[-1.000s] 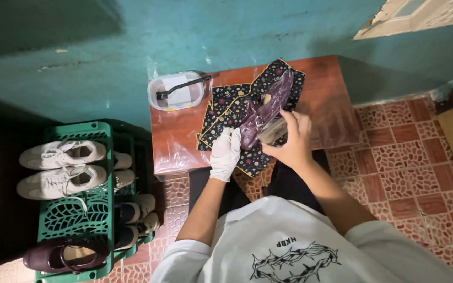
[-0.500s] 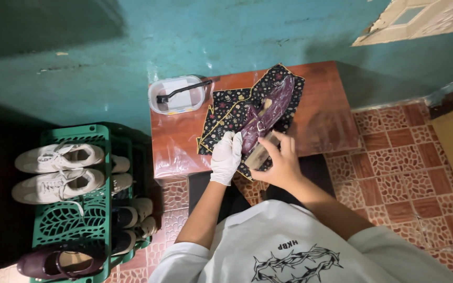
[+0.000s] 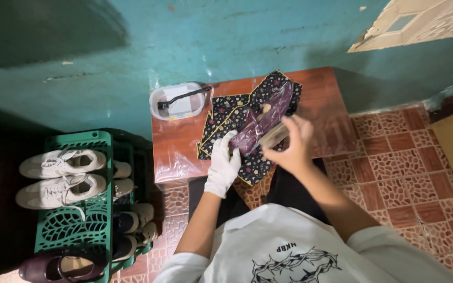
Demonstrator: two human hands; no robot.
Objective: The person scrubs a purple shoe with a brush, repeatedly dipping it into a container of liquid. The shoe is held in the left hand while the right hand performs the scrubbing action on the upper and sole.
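A dark maroon shoe (image 3: 266, 116) lies on a black flowered cloth (image 3: 225, 116) spread over a small reddish table (image 3: 176, 145). My left hand (image 3: 223, 165), in a white glove, holds the shoe by its near end. My bare right hand (image 3: 290, 144) grips a pale wooden brush (image 3: 273, 136) whose bristles rest against the shoe's side.
A white tub (image 3: 176, 101) with a black-handled brush in it stands at the table's far left corner. A green plastic shoe rack (image 3: 74, 209) at the left holds white sneakers (image 3: 61, 177) and other shoes. A teal wall is behind; the floor has red patterned tiles (image 3: 394, 173).
My right hand with the brush has slid down from the shoe's upper part toward its near side. The gloved left hand has stayed in place on the shoe.
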